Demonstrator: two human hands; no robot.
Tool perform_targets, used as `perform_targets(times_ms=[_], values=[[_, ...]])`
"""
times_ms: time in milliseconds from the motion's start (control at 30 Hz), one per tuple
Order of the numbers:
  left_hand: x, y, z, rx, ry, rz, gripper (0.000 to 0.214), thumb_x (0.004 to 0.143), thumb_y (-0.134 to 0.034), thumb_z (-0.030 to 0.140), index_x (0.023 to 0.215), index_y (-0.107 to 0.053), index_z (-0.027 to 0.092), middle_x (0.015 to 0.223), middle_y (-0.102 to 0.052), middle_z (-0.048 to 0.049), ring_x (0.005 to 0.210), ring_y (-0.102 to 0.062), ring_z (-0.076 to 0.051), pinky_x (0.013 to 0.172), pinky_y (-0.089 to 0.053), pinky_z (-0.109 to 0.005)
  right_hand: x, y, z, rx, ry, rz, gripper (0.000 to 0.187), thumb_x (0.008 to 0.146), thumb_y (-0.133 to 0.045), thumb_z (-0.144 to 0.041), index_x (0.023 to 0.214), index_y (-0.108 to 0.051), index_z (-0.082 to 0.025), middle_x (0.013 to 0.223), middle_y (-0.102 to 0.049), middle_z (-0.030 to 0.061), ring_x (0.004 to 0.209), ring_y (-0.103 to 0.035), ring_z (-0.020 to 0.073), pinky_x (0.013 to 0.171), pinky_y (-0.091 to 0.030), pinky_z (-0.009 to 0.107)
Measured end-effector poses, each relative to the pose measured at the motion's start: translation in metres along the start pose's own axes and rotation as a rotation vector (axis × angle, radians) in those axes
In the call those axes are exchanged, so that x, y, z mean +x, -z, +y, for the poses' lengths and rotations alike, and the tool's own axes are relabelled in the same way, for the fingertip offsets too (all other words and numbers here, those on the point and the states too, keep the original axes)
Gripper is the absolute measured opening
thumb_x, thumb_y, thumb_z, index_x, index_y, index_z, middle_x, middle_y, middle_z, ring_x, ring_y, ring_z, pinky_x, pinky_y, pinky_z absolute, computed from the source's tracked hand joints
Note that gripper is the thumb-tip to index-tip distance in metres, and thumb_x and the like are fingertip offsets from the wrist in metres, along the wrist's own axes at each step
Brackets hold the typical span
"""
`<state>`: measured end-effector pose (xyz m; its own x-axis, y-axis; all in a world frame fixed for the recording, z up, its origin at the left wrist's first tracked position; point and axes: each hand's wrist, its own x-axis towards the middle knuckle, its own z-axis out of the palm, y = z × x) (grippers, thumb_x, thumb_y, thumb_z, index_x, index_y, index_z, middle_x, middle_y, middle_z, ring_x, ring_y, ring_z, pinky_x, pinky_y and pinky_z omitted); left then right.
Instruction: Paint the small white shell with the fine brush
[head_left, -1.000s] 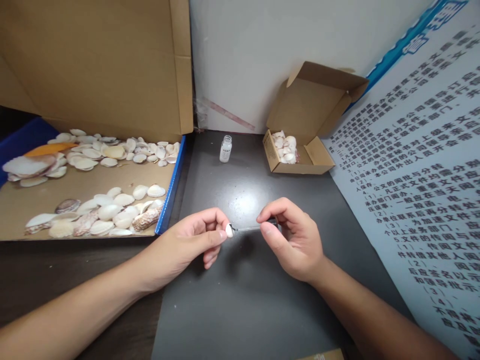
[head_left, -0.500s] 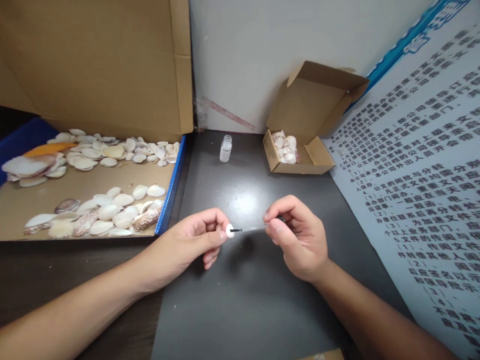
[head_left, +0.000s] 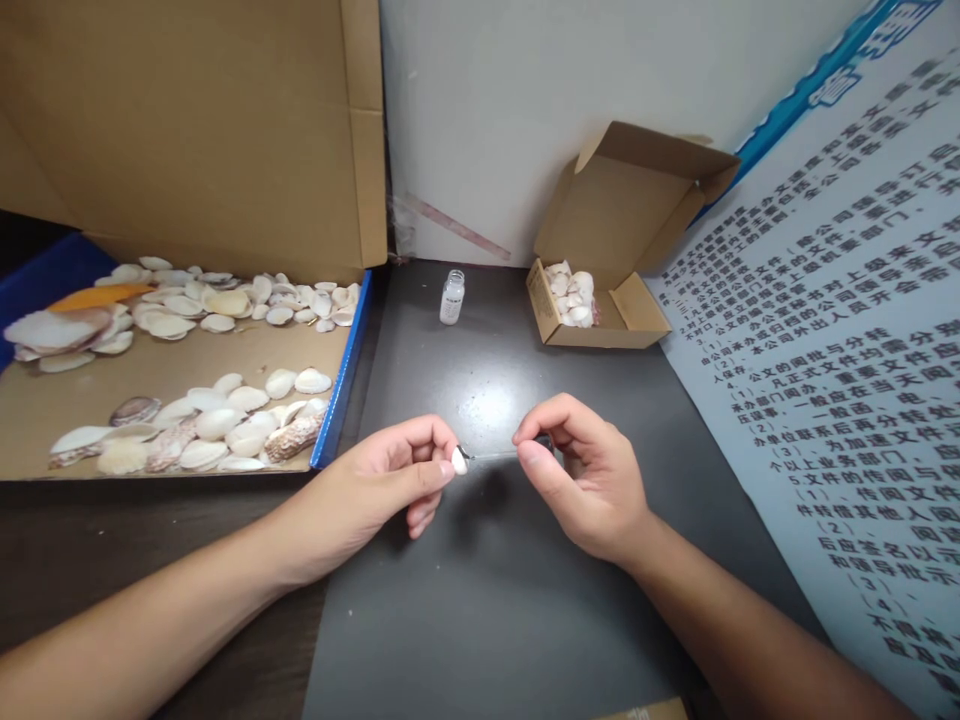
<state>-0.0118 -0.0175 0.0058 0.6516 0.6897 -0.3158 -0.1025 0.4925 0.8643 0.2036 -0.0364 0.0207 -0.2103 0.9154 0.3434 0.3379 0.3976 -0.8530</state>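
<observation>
Between the thumb and fingers of my left hand (head_left: 405, 475) is a small white shell (head_left: 459, 461). My right hand (head_left: 581, 470) pinches a thin brush (head_left: 495, 457) with a clear stem; its dark bristle tip touches the shell's upper edge and looks bent there. The brush's other end is mostly hidden by my right fingers. Beyond both hands a small glass bottle (head_left: 451, 300) stands upright and uncapped, with a printed label and pale contents.
At left, a large blue-edged box (head_left: 341, 385) holds two groups of shells (head_left: 217, 425) under its raised lid. A small cardboard box (head_left: 607, 335) with shells stands at the back right, against a printed sheet (head_left: 847, 400). A cardboard edge (head_left: 652, 712) shows at the bottom.
My right hand has shifted a little left towards the shell. The brush tip has moved from the shell's face to its upper edge and now bends. My left hand has stayed put.
</observation>
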Motion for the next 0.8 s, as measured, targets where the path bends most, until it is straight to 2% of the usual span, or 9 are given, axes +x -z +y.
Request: perform_targets(times_ms=[100, 400, 633, 733, 800], values=[[0.0005, 0.0002, -0.0004, -0.013, -0.011, -0.003, 0.023, 0.092, -0.065, 0.037, 0.087, -0.053, 0.018, 0.057, -0.046, 0.0081, 0.052, -0.039, -0.007, 0.052, -0.041, -0.019, 0.0009, -0.0005, -0.0003, 0.029, 0.002, -0.051, 0.009, 0.089, -0.061, -0.015, 0.084, -0.056, -0.022, 0.061, -0.049, -0.0067, 0.052, -0.046, 0.008, 0.052, -0.041, 0.02], [0.0005, 0.0026, -0.0021, -0.012, -0.008, -0.009, 0.02, 0.094, -0.064, 0.035, 0.09, -0.055, 0.018, 0.057, -0.046, 0.0081, 0.052, -0.039, -0.006, 0.053, -0.041, -0.018, 0.0008, -0.0009, 0.0002, 0.157, -0.045, -0.036, 0.011, 0.092, -0.057, -0.016, 0.083, -0.055, -0.022, 0.061, -0.049, -0.0075, 0.05, -0.043, 0.0058, 0.05, -0.038, 0.019], [0.0013, 0.0009, -0.0016, 0.003, -0.009, -0.007, 0.022, 0.094, -0.064, 0.036, 0.088, -0.053, 0.018, 0.056, -0.047, 0.0081, 0.052, -0.04, -0.006, 0.053, -0.04, -0.019, 0.003, -0.0016, 0.0002, -0.039, -0.043, 0.063, 0.011, 0.089, -0.061, -0.015, 0.08, -0.056, -0.021, 0.058, -0.045, -0.0079, 0.05, -0.044, 0.0064, 0.051, -0.039, 0.019], [0.0015, 0.0013, -0.0012, 0.002, -0.009, -0.009, 0.022, 0.093, -0.064, 0.036, 0.087, -0.053, 0.018, 0.056, -0.047, 0.0078, 0.052, -0.04, -0.007, 0.053, -0.039, -0.019, 0.0027, -0.0008, -0.0008, -0.029, -0.024, 0.086, 0.01, 0.089, -0.06, -0.016, 0.081, -0.056, -0.021, 0.06, -0.047, -0.0076, 0.049, -0.042, 0.0056, 0.049, -0.038, 0.018], [0.0013, 0.002, -0.0015, -0.004, -0.007, -0.009, 0.021, 0.093, -0.064, 0.035, 0.088, -0.054, 0.018, 0.057, -0.047, 0.0075, 0.053, -0.04, -0.007, 0.053, -0.04, -0.019, 0.0023, -0.0008, -0.0009, 0.009, -0.005, 0.055, 0.009, 0.09, -0.059, -0.016, 0.082, -0.056, -0.021, 0.062, -0.05, -0.0071, 0.049, -0.043, 0.0056, 0.049, -0.039, 0.018]])
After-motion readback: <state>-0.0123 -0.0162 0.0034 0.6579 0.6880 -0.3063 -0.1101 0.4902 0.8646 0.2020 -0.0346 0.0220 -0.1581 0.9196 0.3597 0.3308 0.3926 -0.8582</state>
